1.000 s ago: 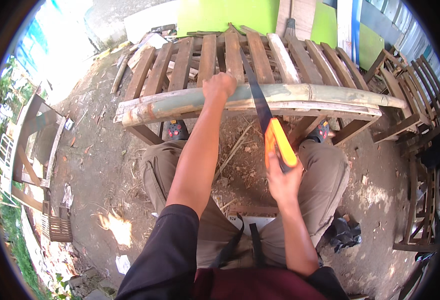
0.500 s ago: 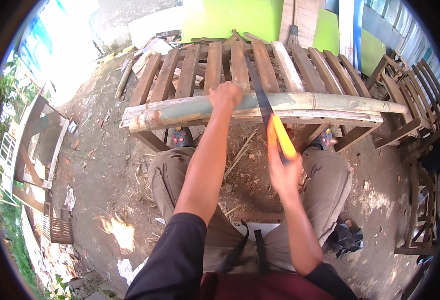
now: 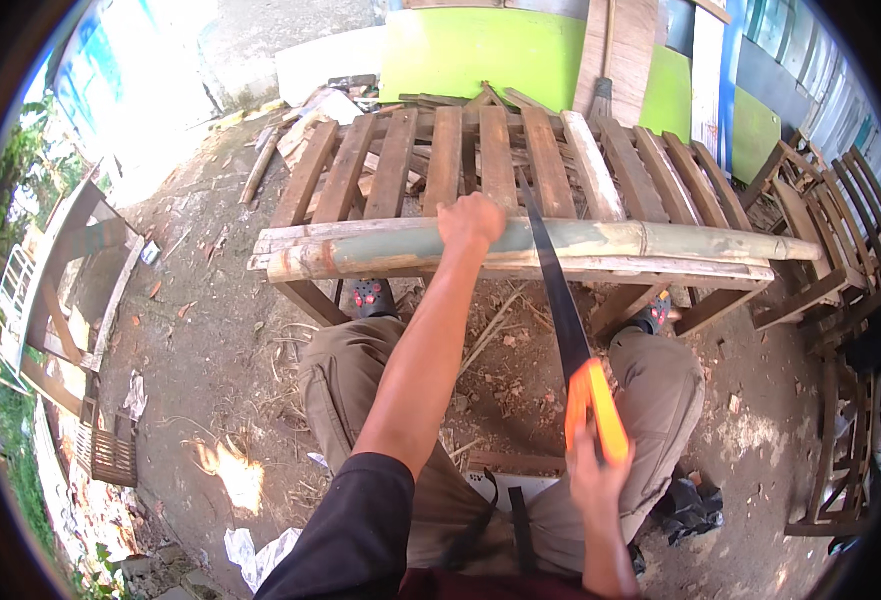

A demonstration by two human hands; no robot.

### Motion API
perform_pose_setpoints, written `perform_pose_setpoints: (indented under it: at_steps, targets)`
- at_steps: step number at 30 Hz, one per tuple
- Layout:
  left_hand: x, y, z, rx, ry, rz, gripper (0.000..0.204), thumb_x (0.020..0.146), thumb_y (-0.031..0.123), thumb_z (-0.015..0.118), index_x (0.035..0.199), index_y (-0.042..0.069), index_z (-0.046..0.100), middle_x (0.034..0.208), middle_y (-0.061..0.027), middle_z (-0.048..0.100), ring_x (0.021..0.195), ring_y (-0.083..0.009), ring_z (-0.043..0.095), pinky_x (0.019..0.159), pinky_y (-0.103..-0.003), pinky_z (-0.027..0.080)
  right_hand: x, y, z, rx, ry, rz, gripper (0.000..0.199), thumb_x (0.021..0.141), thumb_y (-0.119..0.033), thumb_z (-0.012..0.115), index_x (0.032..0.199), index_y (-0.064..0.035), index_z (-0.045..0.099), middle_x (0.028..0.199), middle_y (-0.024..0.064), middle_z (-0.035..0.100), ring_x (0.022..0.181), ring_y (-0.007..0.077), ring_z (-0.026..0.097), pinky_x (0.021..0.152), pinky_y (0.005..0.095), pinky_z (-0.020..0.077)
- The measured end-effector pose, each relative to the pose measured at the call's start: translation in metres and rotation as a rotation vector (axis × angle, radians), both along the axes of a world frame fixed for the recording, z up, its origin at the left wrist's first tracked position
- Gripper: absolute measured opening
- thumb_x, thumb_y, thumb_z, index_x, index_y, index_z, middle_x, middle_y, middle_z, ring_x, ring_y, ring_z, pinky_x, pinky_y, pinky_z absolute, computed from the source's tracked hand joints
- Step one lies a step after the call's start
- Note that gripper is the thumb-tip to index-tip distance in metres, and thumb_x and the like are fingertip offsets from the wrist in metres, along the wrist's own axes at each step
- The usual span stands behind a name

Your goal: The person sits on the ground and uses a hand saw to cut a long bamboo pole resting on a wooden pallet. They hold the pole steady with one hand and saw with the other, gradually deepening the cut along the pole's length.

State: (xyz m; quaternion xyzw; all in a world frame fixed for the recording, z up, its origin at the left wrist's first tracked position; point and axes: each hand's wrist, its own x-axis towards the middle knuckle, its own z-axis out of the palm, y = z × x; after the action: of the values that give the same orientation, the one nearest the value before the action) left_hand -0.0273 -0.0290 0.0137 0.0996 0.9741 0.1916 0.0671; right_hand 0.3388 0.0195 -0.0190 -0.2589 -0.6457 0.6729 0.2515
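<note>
ground [image 3: 211, 350]: bare dirt with chips and scraps, a white rag near the lower left.
bamboo [image 3: 601, 245]: long greenish pole lying crosswise along the near edge of the rack.
rack [image 3: 461, 160]: slatted wooden frame under the pole, dark slats running away from the person.
left hand [image 3: 471, 222]: closed down on top of the pole near its middle, pressing it to the rack.
saw [image 3: 551, 290]: dark blade across the pole just right of the left hand, orange handle toward the person.
right hand [image 3: 596, 480]: fingers wrapped tight around the orange handle, above the right knee.
chairs [image 3: 851, 230]: wooden frames stacked at the right.
</note>
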Motion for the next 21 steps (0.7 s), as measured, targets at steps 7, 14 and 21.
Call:
perform_pose_setpoints:
  at_steps: [7, 14, 21]
  targets:
    - [-0.007, -0.005, 0.001, 0.019, 0.059, -0.008, 0.043, 0.092, 0.028, 0.048, 0.116, 0.003, 0.073, 0.123, -0.0184, 0.070, 0.119, -0.0318, 0.065, 0.118, -0.050, 0.029, -0.149, 0.013, 0.037, 0.348, -0.106, 0.059, 0.034, 0.091, -0.024, 0.067, 0.074, 0.0049, 0.060, 0.058, 0.0089, 0.058, 0.054, 0.0131, 0.053, 0.054, 0.0375, 0.0436]
    - [-0.008, -0.006, -0.004, 0.021, 0.029, -0.012, 0.041, 0.093, 0.029, 0.048, 0.113, 0.004, 0.073, 0.120, -0.0169, 0.071, 0.116, -0.0309, 0.066, 0.118, -0.049, 0.029, 0.063, -0.012, -0.017, 0.145, -0.095, 0.150, 0.014, 0.092, -0.006, 0.064, 0.100, 0.0045, 0.070, 0.062, -0.0023, 0.055, 0.059, 0.0039, 0.052, 0.055, 0.0270, 0.0417]
    - [-0.001, 0.000, 0.003, -0.009, 0.030, -0.056, 0.045, 0.093, 0.031, 0.046, 0.117, 0.002, 0.071, 0.123, -0.0203, 0.069, 0.120, -0.0355, 0.063, 0.114, -0.052, 0.033, -0.177, 0.023, 0.025, 0.235, -0.027, 0.003, 0.036, 0.090, -0.022, 0.067, 0.068, 0.0054, 0.059, 0.054, 0.0038, 0.055, 0.051, 0.0105, 0.050, 0.050, 0.0359, 0.0412]
